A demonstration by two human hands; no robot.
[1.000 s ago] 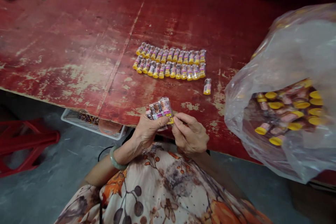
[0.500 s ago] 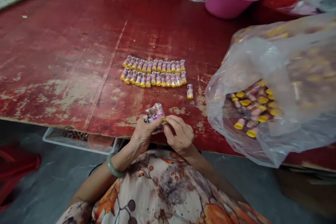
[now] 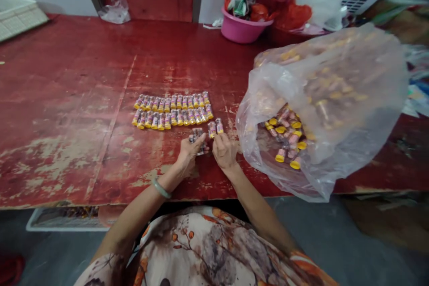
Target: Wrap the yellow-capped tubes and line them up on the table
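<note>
The left hand [image 3: 190,149] is closed round a few small printed sachets [image 3: 197,133], thumb across them, perhaps to keep the bundle from sliding apart. The right hand [image 3: 225,151] has its fingertips bunched at the yellow ends of two small tubes [image 3: 219,124] just beyond; whether they pinch one cannot be told. Farther off, left of that grip, two rows of tubes [image 3: 167,104] lie closely aligned, probably for neatness, rounded and shiny like plastic. Right of the hands, a thin, crumpled, see-through bag [image 3: 295,85] bulges on the scuffed red table [image 3: 67,98].
</note>
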